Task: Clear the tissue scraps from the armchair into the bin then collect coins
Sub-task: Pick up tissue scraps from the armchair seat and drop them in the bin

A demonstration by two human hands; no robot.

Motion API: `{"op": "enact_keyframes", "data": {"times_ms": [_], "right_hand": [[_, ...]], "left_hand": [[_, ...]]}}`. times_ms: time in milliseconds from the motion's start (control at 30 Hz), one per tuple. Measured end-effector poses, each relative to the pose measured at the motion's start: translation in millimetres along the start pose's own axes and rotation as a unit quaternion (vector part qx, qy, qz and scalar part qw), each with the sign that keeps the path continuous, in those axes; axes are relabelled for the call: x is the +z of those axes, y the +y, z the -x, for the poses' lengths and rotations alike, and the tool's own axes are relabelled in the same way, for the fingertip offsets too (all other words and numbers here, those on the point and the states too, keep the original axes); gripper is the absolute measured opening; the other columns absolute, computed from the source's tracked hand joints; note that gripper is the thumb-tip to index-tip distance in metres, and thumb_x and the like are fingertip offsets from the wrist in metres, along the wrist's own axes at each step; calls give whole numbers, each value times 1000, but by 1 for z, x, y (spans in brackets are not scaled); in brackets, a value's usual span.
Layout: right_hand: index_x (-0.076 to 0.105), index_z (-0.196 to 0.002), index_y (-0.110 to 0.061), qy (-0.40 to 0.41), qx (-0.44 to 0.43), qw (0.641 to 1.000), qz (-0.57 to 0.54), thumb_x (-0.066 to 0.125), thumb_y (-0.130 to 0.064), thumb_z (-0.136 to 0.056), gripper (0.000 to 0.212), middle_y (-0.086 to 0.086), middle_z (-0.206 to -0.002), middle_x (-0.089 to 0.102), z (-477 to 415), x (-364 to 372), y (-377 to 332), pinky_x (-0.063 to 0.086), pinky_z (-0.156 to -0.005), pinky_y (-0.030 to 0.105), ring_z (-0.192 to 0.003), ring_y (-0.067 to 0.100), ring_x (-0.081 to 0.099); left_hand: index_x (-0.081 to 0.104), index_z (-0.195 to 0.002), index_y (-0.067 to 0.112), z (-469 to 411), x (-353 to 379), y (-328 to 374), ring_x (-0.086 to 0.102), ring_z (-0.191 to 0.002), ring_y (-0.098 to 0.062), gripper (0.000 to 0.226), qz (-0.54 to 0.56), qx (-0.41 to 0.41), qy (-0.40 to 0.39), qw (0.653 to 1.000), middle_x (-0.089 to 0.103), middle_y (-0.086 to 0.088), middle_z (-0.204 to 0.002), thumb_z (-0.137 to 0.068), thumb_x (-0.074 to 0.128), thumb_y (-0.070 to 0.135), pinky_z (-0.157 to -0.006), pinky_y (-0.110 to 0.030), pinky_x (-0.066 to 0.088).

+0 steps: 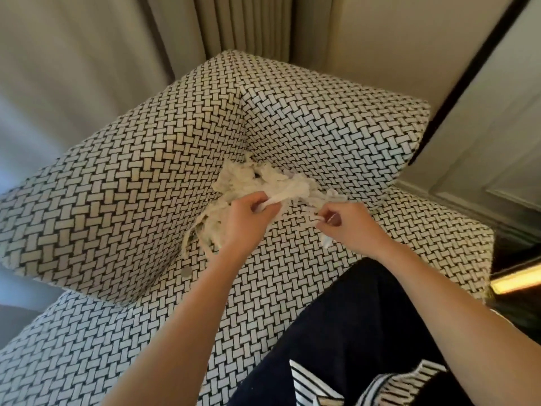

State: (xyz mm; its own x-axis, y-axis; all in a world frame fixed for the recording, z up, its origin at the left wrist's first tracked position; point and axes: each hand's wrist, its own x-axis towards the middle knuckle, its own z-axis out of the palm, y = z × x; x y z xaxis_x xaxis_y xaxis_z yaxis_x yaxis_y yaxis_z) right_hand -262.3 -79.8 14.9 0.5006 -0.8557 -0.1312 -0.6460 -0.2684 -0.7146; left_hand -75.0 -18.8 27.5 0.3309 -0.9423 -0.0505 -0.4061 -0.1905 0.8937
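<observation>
Tissue scraps (257, 186) on armchair (336, 136) seat

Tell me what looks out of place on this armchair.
Shredded tissue scraps lie heaped in the back corner of the armchair seat, strands trailing forward along the crease by the arm. A coin sits in that crease, nearer the front. The left hand grips a strip of tissue; the right hand pinches small pieces.

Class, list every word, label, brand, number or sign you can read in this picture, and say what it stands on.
No text can be read here.
The coin on the armchair seat: any marking is too small and blurred to read.
The tissue scraps and the curtain: no lettering shows.
</observation>
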Motion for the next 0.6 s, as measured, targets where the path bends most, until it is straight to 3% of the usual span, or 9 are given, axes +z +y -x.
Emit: {"op": "enact_keyframes", "data": {"times_ms": [233, 333, 467, 533, 600], "right_hand": [[62, -91, -21, 74, 38, 996, 33, 65, -15, -87, 7, -5, -82, 61, 49, -74, 38, 42, -60, 11, -73, 14, 59], [62, -91, -19, 110, 76, 990, 35, 63, -18, -89, 4, -5, -82, 61, 84, -102, 61, 45, -60, 15, -72, 16, 59], [65, -94, -13, 162, 134, 977, 46, 63, -19, -88, 9, -2, -89, 65, 131, -131, 99, 46, -70, 18, -82, 14, 62], [66, -94, -13, 184, 154, 970, 42, 64, -19, -87, 10, -1, -89, 66, 152, -141, 117, 46, -71, 18, -81, 13, 62], [66, -93, -14, 212, 178, 960, 44, 64, -18, -87, 8, -2, -86, 64, 179, -151, 138, 44, -69, 16, -79, 11, 60]], "left_hand": [[59, -74, 27, -14, 71, 63, 34, -45, -5, 16, 6, 57, -119, 991, 51, 4, -61, -88, 63, 20, -45, -17, 29], [68, -83, 16, -10, 112, 92, 34, -42, -2, 7, -13, 105, -166, 980, 53, 0, -62, -87, 64, 20, -46, -16, 28], [71, -94, 10, 4, 171, 124, 38, -46, -2, 15, -17, 146, -236, 961, 64, -9, -74, -86, 65, 21, -50, -18, 33], [71, -95, 11, 13, 199, 134, 46, -52, -1, 15, -29, 161, -261, 951, 64, -4, -73, -86, 64, 21, -55, -15, 37], [71, -90, 9, 27, 235, 142, 56, -66, -10, 14, -50, 168, -299, 938, 67, -8, -79, -86, 64, 20, -65, -22, 43]]}}
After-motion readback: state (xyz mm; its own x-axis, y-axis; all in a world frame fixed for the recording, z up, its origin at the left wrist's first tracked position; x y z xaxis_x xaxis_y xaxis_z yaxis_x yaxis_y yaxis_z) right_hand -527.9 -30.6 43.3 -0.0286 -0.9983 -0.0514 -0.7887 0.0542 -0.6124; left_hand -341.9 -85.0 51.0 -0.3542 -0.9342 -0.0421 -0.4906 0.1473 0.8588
